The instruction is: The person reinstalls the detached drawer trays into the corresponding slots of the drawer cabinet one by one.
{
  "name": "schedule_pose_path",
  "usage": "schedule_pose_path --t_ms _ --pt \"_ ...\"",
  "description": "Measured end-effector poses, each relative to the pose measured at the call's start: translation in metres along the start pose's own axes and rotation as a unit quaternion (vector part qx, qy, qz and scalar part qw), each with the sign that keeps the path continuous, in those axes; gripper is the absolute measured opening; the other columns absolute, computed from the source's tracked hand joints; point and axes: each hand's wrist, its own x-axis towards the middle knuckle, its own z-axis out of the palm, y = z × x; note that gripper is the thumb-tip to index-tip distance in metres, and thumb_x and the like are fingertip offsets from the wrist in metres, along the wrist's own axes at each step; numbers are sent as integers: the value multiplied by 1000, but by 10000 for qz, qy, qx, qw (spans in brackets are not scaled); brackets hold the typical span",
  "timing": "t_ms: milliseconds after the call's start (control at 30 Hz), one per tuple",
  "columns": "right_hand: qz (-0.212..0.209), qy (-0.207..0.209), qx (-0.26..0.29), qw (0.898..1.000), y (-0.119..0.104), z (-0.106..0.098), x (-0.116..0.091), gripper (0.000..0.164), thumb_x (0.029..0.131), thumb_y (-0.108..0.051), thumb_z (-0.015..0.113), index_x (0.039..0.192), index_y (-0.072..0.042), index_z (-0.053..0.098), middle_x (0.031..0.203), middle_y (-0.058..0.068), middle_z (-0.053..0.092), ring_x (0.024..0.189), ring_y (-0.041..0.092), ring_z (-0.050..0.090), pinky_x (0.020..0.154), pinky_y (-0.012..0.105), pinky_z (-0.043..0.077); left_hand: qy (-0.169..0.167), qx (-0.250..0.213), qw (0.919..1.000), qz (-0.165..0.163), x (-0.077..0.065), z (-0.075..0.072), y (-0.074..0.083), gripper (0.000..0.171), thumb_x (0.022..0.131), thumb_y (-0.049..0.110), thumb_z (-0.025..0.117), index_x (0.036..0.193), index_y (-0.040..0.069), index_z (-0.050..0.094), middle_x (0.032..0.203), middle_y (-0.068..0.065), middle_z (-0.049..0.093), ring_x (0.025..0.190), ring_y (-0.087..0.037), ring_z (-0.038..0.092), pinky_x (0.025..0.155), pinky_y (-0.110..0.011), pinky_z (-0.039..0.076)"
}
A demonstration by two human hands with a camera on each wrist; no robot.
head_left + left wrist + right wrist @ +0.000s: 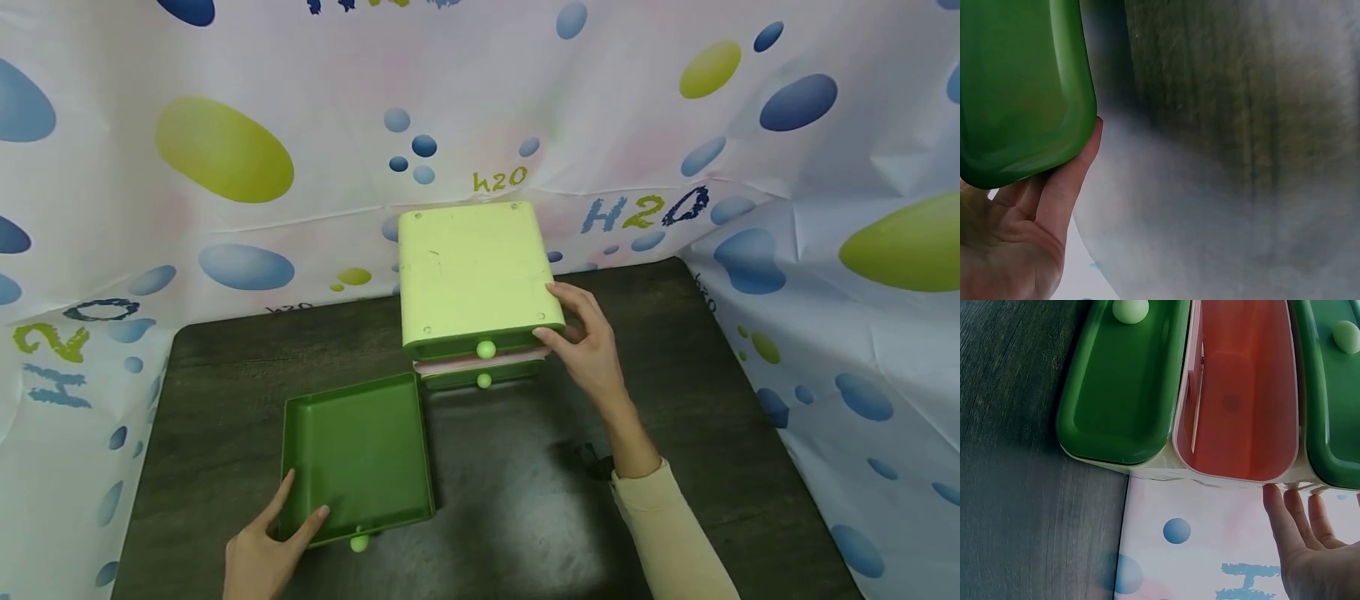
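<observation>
A light green drawer cabinet (474,267) stands near the back of the table. Its upper and lower dark green drawers, each with a round pale knob, sit in their slots. Between them the middle slot (1235,406) gapes, pink inside. My right hand (588,350) holds the cabinet's right front corner, with the thumb at the front edge and the fingertips against the side. To the left lies a loose dark green drawer (356,458), empty, its knob toward me. At its near left corner my left hand (262,550) grips the walls, fingers outside.
A dark wood-grain table (675,417) extends around the cabinet and the loose drawer. White sheeting (337,150) printed with blue and green spots and "H2O" hangs behind it and along both sides. The cabinet's back is close to the sheeting.
</observation>
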Motion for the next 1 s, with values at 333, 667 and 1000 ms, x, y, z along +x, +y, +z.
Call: schedule_pose_path --t_ms 333,667,1000 --pt "45 43 52 10000 -2 -2 1 55 85 13 70 137 10 52 142 24 44 125 30 52 86 23 53 -252 -98 9996 38 -14 8 3 85 88 57 69 155 15 37 41 2 31 40 -9 19 42 -25 28" --pt "-79 -11 307 9995 16 -1 0 58 84 19 67 138 9 50 142 24 42 121 24 53 85 22 53 -200 -174 9996 89 -19 14 8 86 86 56 72 154 16 39 41 -2 38 40 -10 24 48 -28 31" --pt "-94 33 323 9994 34 -3 -2 60 85 12 71 140 -5 55 144 11 46 122 28 53 86 25 54 -230 -249 9992 199 -26 24 16 87 85 55 73 155 17 38 45 -2 40 40 -7 20 43 -26 30"
